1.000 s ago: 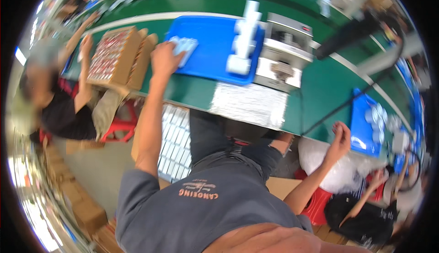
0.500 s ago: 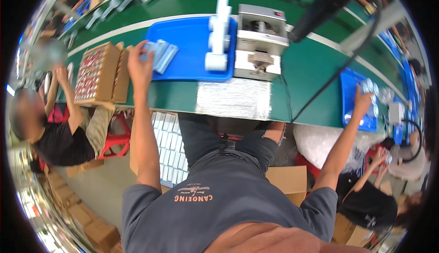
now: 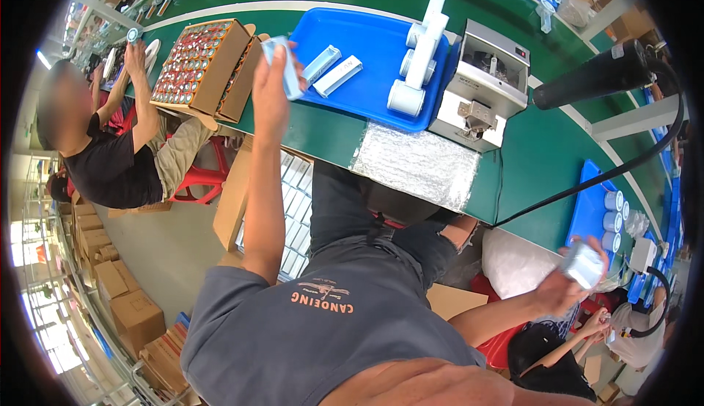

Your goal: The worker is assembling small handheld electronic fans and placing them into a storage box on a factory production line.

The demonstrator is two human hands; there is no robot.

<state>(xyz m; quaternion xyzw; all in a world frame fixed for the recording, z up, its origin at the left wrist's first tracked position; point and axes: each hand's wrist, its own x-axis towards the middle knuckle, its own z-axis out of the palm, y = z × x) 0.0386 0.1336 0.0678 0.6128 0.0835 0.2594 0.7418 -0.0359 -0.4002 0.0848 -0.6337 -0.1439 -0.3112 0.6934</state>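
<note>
Lifted since earlier, a pale-blue case (image 3: 291, 79) is grasped by the left hand's (image 3: 270, 90) fingers at the blue tray's (image 3: 367, 35) left edge, while the right hand's (image 3: 561, 291) hold a pale piece (image 3: 584, 265) near the desk's (image 3: 539, 164) right; light, steady grips suit both.

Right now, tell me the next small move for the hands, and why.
Perhaps bring the right hand inward, toward the left hand: the left holds a long pale-blue piece, the right a shorter pale-blue piece, and the two are far apart.
</note>
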